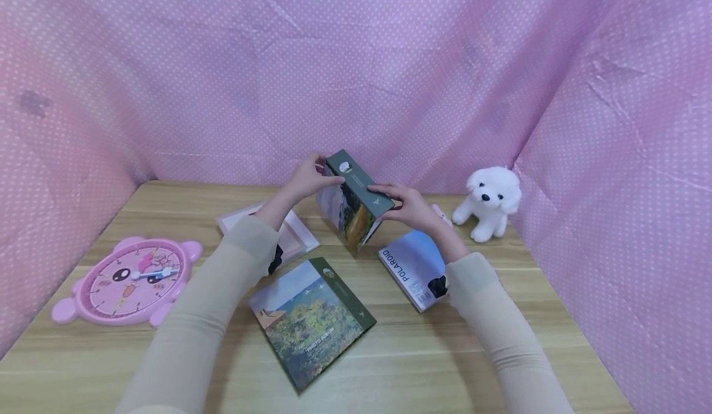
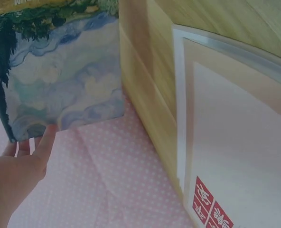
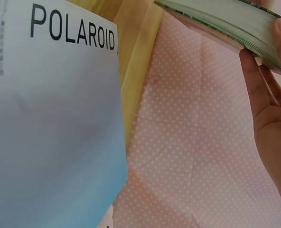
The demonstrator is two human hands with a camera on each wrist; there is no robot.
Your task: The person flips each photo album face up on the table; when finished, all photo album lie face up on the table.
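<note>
Both hands hold a photo album (image 1: 350,207) above the back of the table, its dark green spine facing up and a painted landscape on its cover. My left hand (image 1: 308,178) grips the far left end, and in the left wrist view its fingers (image 2: 44,147) curl over the album's edge. At the other end my right hand (image 1: 408,207) pinches the album; the right wrist view shows the page edges (image 3: 226,21) between thumb and fingers. Below, a second photo album (image 1: 314,321) with a garden painting lies flat on the table.
A blue POLAROID album (image 1: 414,266) lies under my right forearm. Beneath the left one is a pale framed album or box (image 1: 297,232), partly hidden. A pink clock (image 1: 130,281) lies at left, and a white plush dog (image 1: 489,204) sits at the back right. Pink dotted cloth (image 1: 356,80) hangs behind.
</note>
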